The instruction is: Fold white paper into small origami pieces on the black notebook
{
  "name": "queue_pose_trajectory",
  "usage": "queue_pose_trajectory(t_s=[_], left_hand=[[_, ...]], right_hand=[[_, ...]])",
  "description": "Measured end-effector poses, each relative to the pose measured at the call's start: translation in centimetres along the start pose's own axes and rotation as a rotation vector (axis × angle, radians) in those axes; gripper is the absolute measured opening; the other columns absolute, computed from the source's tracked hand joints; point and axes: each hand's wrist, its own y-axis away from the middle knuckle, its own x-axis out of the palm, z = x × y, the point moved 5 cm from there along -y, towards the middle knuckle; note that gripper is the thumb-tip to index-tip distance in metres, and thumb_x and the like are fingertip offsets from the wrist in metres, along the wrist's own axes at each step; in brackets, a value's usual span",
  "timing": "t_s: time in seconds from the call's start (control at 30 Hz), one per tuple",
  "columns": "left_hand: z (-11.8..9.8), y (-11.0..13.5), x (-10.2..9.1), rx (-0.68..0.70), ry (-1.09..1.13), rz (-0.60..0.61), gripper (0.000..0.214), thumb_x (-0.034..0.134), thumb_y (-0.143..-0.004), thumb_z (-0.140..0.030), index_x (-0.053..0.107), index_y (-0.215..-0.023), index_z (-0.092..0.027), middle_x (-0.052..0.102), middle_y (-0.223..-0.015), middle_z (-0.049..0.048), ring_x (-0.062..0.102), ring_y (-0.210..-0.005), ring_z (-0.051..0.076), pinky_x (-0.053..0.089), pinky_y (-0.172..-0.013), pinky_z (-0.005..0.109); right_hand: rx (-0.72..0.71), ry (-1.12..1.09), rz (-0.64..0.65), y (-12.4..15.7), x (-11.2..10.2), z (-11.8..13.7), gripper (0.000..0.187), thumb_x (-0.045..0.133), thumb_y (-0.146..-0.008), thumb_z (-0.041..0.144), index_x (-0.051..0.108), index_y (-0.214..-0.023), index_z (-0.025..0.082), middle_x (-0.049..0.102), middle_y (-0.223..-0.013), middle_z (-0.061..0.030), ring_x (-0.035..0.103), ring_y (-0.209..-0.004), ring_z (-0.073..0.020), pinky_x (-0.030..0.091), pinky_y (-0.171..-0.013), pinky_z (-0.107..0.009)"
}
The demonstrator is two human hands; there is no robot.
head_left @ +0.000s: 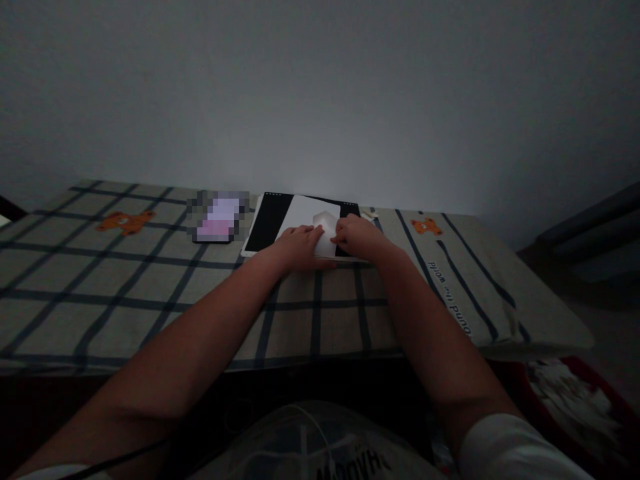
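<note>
A white sheet of paper rests on a black board or pad on the table. A brighter, angular piece of white paper, seemingly a folded part, shows between my hands. My left hand lies over the lower part of the sheet, fingers stretched out and pressing down. Just to its right, my right hand has its fingers curled, their tips together at the right edge of the paper. The hand covers whatever is right at those fingertips.
A phone with a lit screen lies left of the black board. Small pale scraps sit behind my right hand. A checked cloth covers the table, which meets a wall. A red container with white material stands at lower right.
</note>
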Motion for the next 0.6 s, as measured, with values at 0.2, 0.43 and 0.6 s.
queue_pose_trajectory(t_s=[0.2, 0.43, 0.6], left_hand=[[-0.5, 0.23, -0.28, 0.016, -0.009, 0.01, 0.093, 0.051, -0.077, -0.076, 0.038, -0.146, -0.016, 0.037, -0.154, 0.0184, 0.035, -0.14, 0.034, 0.027, -0.112, 0.044], [-0.7, 0.31, -0.6, 0.022, 0.002, 0.02, 0.09, 0.053, -0.077, -0.074, 0.04, -0.145, -0.017, 0.035, -0.156, 0.0165, 0.035, -0.14, 0.034, 0.028, -0.112, 0.044], [-0.74, 0.34, -0.7, 0.022, 0.001, 0.016, 0.09, 0.054, -0.077, -0.073, 0.04, -0.146, -0.016, 0.036, -0.155, 0.0173, 0.036, -0.14, 0.034, 0.028, -0.112, 0.044]], right_hand=[[0.0, -0.001, -0.001, -0.04, -0.04, 0.09, 0.022, 0.056, -0.092, 0.026, 0.073, -0.094, 0.013, 0.068, -0.104, -0.0153, 0.057, -0.096, -0.0227, 0.042, -0.079, -0.034], [-0.003, 0.006, 0.01, 0.13, -0.33, 0.09, 0.023, 0.054, -0.093, 0.024, 0.075, -0.098, 0.015, 0.071, -0.102, -0.0135, 0.057, -0.096, -0.0235, 0.041, -0.078, -0.035], [0.004, -0.011, 0.02, 0.19, -0.53, -0.14, 0.024, 0.056, -0.091, 0.022, 0.077, -0.101, 0.018, 0.072, -0.098, -0.0116, 0.058, -0.094, -0.0228, 0.041, -0.079, -0.034]])
